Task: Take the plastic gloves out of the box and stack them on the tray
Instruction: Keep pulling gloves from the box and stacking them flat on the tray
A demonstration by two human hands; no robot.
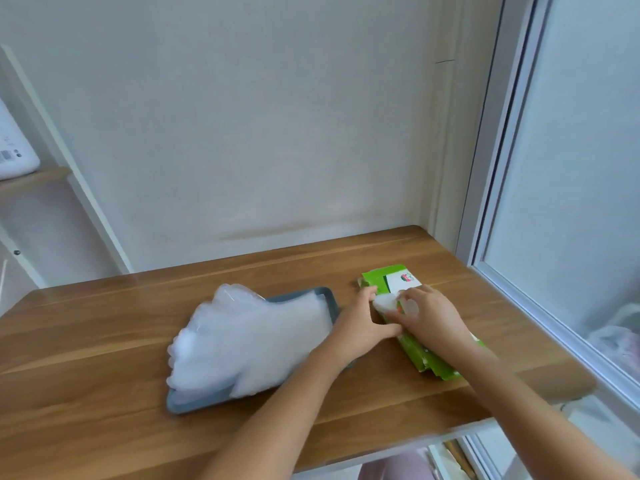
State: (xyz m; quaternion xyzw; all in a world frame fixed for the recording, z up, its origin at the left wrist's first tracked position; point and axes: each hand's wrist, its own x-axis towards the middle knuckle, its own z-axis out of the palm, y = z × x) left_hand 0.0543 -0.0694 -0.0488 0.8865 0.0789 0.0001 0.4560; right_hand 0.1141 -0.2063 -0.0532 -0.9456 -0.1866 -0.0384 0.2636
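Plastic gloves [249, 341] lie piled on the tray [194, 407], lower centre; another glove [385, 303] is pinched by the right hand [433, 317] at the box [379, 279], gripped by the left hand [360, 327]. Several could be dragged out by a sharp pull.

wooden table [104, 334], white wall [259, 133], window frame [498, 168]
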